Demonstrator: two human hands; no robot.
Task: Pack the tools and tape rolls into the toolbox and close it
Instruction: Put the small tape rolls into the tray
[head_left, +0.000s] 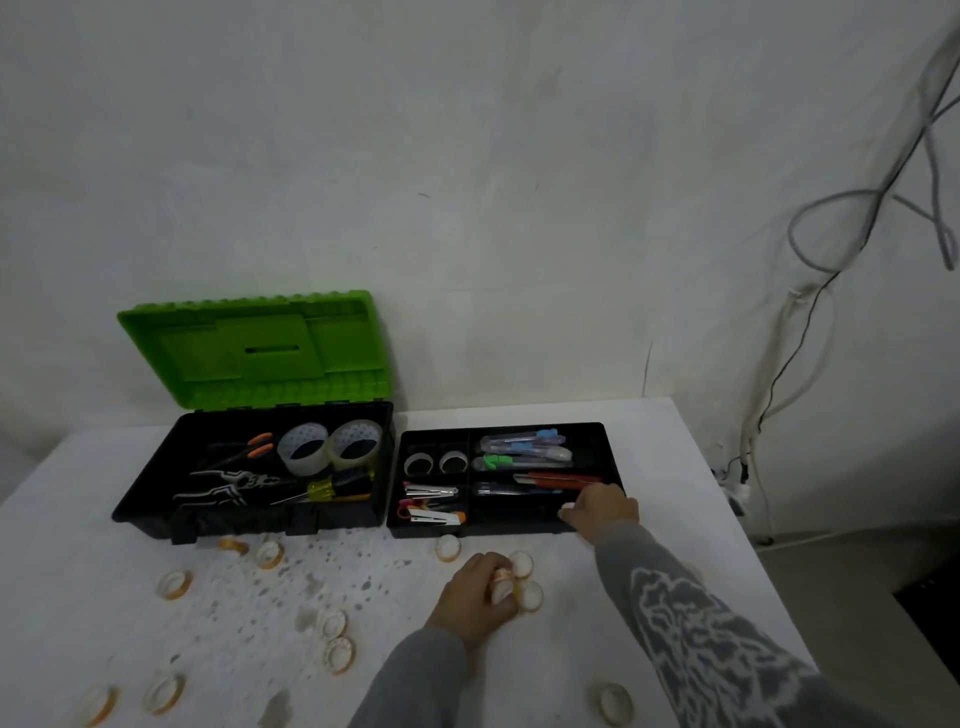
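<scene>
Tape rolls (171, 584) here are small white and orange rings. Many lie loose on the counter (550, 670), spread out at 6 and 7 o'clock from the toolbox (234, 525). The toolbox sits at the back left, with its green lid (260, 353) standing open. Inside it are two big clear rolls (304, 449), pliers (223, 486) and a screwdriver (332, 488). Just beside it, at its 3 o'clock, is a black tray (493, 531) with little boxes that hold cutters and staplers.

The left hand (475, 592) is curled round one small roll near the front of the tray. Two more rolls touch it at its 3 o'clock. The right hand (602, 506) is over the front right corner of the tray. It pinches something small and white (most likely one more little roll, but it is too small to be sure).

The little rolls look light and stiff. They are round, so one set on its edge could roll away, and the smooth sides may slip. I think the best hold is a thumb in the hole and a finger on the outside. A few held in one hand could pop out, so a gentle squeeze is best.

The tray looks heavier, and its loose things would slide if it tips. It should be held at both short ends and kept flat. The lid looks like thin plastic, so push down on its front edge.
</scene>
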